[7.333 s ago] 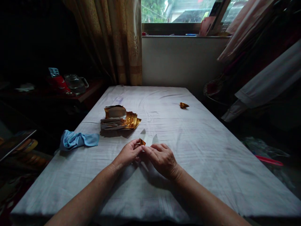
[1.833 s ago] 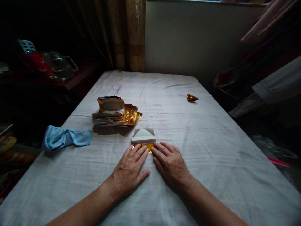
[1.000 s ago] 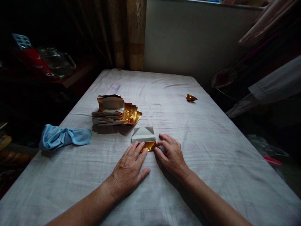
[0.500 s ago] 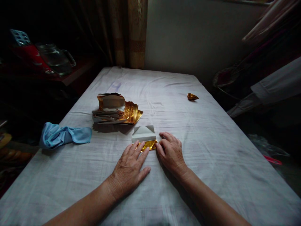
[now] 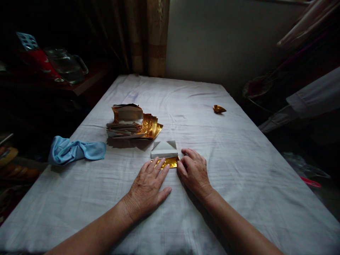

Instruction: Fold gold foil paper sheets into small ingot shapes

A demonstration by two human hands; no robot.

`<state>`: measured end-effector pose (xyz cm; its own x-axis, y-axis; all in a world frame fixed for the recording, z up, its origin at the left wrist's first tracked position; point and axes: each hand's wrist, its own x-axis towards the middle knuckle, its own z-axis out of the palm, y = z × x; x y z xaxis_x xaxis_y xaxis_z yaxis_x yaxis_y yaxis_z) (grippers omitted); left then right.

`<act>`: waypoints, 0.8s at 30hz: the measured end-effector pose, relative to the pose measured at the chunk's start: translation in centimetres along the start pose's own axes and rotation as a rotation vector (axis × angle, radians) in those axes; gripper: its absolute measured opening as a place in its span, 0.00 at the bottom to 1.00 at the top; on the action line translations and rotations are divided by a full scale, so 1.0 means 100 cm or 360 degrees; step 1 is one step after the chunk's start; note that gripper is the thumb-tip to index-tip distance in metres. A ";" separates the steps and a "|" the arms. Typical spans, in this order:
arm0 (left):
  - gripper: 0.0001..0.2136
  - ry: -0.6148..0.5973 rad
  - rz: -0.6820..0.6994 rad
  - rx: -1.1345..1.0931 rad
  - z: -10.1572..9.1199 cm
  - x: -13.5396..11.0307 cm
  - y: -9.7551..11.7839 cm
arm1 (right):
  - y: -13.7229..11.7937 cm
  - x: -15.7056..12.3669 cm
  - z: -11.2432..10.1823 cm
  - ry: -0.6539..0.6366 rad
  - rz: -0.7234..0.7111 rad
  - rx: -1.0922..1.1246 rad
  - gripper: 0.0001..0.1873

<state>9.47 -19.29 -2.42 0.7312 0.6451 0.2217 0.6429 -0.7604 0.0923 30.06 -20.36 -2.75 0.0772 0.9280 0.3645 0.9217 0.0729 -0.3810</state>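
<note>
**Gold foil paper flat on the desk under 2 hands**

The gold foil paper lies near the middle of the cloth-covered desk, close to the person. It is partly folded: a white upper part with 2 corners turned in, and a gold strip along the near edge.

The left hand lies palm down on the cloth, its fingers stretched out and the tips resting on the gold strip. Its grip is fully open and holds nothing.

The right hand sits knuckles up just right of the paper, fingers bent, the tips touching the right end of the strip. Whether its grip pinches that corner or only presses on it cannot be told.

Just beyond the paper, to the left, a fanned stack of gold sheets rests on the cloth. A crumpled blue cloth lies at the left edge of the desk. 1 small folded gold piece sits well apart at the far right. A glass jug stands on a dark shelf off to the left.
</note>
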 end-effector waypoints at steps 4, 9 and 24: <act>0.28 -0.0065 -0.0056 -0.0091 -0.006 0.003 0.000 | -0.001 0.000 -0.001 -0.0019 0.0017 -0.0018 0.09; 0.26 -0.0086 -0.0138 -0.0151 -0.010 0.004 -0.001 | 0.000 0.000 0.001 -0.0011 -0.0001 -0.0041 0.09; 0.30 -0.0127 -0.0144 -0.0275 -0.018 0.009 -0.005 | -0.007 -0.006 -0.005 -0.0060 -0.0387 -0.0208 0.15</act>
<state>9.41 -18.51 -0.55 0.6923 0.7102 0.1280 0.6632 -0.6961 0.2751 29.54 -21.13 -2.27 -0.1639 0.9022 0.3991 0.9529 0.2495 -0.1726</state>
